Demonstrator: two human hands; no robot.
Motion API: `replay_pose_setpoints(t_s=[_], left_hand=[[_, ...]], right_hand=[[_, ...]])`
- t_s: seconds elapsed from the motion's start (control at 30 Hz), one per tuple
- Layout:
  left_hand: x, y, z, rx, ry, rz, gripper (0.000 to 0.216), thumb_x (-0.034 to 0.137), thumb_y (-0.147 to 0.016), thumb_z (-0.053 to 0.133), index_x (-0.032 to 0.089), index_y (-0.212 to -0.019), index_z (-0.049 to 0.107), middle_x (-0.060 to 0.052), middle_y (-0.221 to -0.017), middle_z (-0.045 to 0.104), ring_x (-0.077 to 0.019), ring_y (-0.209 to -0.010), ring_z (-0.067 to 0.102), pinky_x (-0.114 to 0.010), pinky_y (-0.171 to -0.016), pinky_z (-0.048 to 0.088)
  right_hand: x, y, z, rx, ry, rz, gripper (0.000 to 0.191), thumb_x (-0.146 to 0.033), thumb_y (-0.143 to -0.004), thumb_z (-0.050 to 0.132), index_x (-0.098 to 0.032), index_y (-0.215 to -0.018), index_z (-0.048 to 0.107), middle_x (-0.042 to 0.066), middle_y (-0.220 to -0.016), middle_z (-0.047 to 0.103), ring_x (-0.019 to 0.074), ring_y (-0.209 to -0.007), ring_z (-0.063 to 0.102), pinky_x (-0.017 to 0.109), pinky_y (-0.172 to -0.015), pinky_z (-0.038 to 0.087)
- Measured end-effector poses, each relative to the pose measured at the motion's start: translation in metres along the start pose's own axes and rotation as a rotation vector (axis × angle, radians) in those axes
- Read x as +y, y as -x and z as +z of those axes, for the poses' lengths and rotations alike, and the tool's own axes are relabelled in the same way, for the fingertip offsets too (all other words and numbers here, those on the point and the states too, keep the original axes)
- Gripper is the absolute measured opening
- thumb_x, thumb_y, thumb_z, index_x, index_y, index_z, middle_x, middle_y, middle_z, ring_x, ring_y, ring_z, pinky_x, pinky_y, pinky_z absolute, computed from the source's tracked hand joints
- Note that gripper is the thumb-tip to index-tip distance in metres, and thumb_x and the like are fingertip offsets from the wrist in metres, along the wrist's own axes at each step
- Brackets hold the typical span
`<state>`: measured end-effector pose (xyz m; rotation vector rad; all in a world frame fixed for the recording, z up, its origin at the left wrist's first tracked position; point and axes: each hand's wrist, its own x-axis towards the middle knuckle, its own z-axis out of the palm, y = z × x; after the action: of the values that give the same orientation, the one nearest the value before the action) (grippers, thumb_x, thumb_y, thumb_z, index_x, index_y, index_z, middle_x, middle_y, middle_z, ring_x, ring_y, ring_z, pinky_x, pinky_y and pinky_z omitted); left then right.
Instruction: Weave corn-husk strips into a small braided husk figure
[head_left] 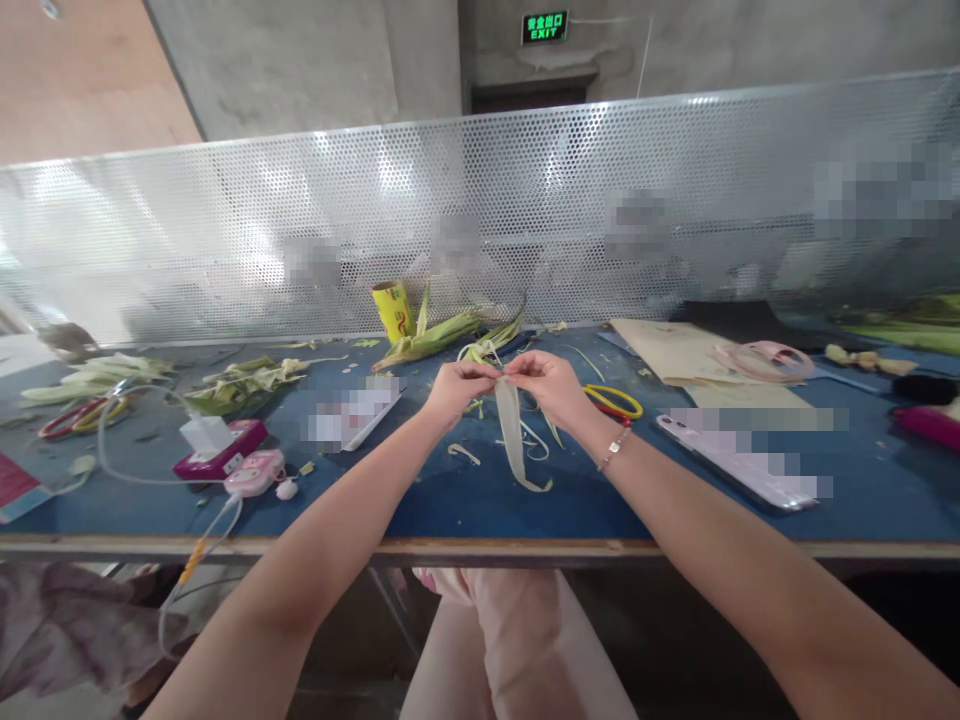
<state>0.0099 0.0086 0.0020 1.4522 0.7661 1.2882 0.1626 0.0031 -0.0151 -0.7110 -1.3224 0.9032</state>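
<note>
Both my hands meet over the middle of the blue table point(450, 505). My left hand point(463, 392) pinches the top of a pale corn husk strip point(512, 440), and my right hand point(551, 388) pinches it from the other side. The strip hangs down, its curled tip near the table. Thin pale strands loop above and beside my fingers; how they join the strip is hidden. Just right of my right hand lie scissors with yellow and red handles point(619, 402), partly covered by the hand. Behind my hands is a heap of green corn husks point(442, 335).
A yellow roll point(393, 310) stands before the perforated metal screen point(337, 200). Phones lie left point(367, 412) and right point(739, 462). At left are a magenta power strip point(221, 450), cables, more husks point(244, 383) and red-handled scissors point(73, 418). Brown paper point(697, 350) and pink tape point(772, 360) lie at right.
</note>
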Motion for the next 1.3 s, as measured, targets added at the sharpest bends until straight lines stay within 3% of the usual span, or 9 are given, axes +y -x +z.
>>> replay_pose_setpoints(t_s=[0.13,0.33,0.57,0.77,1.1,1.3], left_hand=[[0.0011,0.0009,0.0002,-0.01,0.07,-0.019,0.021,0.012,-0.05,0.074,0.012,-0.067,0.062,0.001,-0.063,0.062,-0.0084,-0.058,0.058,-0.025,-0.063,0.048],[0.0034,0.0024,0.0014,-0.057,0.111,-0.104,0.028,0.027,-0.049,0.08,0.01,-0.063,0.062,0.0,-0.058,0.06,-0.0088,-0.055,0.057,-0.027,-0.063,0.049],[-0.0013,-0.0021,-0.0025,-0.036,0.01,0.025,0.026,0.027,-0.05,0.08,0.012,-0.066,0.065,0.0,-0.059,0.062,-0.0082,-0.055,0.055,-0.024,-0.059,0.045],[-0.0029,-0.0042,-0.0072,-0.103,-0.168,0.117,0.023,0.024,-0.053,0.078,0.012,-0.07,0.067,-0.002,-0.068,0.065,-0.0089,-0.062,0.057,-0.024,-0.064,0.046],[0.0001,-0.003,-0.0067,-0.119,-0.148,0.07,0.022,0.029,-0.058,0.075,0.012,-0.07,0.066,0.001,-0.059,0.063,-0.0082,-0.055,0.057,-0.023,-0.059,0.049],[-0.0014,-0.0024,-0.0047,-0.065,-0.032,0.044,0.021,0.022,-0.049,0.079,0.012,-0.063,0.067,0.001,-0.057,0.063,-0.0082,-0.054,0.057,-0.023,-0.058,0.049]], right_hand=[[0.0017,-0.0004,-0.0007,-0.012,0.004,-0.019,0.023,-0.025,-0.053,0.076,-0.02,-0.068,0.06,-0.001,-0.069,0.062,0.0128,-0.067,0.056,0.032,-0.072,0.046],[-0.0026,0.0017,0.0009,-0.049,-0.018,-0.001,0.023,-0.025,-0.052,0.077,-0.02,-0.064,0.058,-0.002,-0.067,0.062,0.0122,-0.065,0.055,0.031,-0.07,0.046],[-0.0038,0.002,0.0021,-0.058,-0.038,-0.002,0.023,-0.024,-0.052,0.077,-0.02,-0.064,0.059,-0.003,-0.067,0.062,0.0118,-0.065,0.056,0.031,-0.071,0.046],[-0.0007,0.0006,-0.0007,-0.053,-0.033,-0.012,0.022,-0.023,-0.053,0.077,-0.02,-0.066,0.059,-0.002,-0.067,0.062,0.0123,-0.066,0.056,0.031,-0.07,0.045],[0.001,-0.0014,-0.0013,-0.044,-0.025,-0.015,0.024,-0.025,-0.053,0.078,-0.019,-0.067,0.059,-0.002,-0.068,0.062,0.0116,-0.066,0.056,0.031,-0.071,0.045],[-0.0005,-0.0009,-0.0008,-0.064,-0.05,0.006,0.024,-0.021,-0.051,0.077,-0.019,-0.066,0.058,-0.003,-0.068,0.062,0.0112,-0.065,0.055,0.031,-0.071,0.045]])
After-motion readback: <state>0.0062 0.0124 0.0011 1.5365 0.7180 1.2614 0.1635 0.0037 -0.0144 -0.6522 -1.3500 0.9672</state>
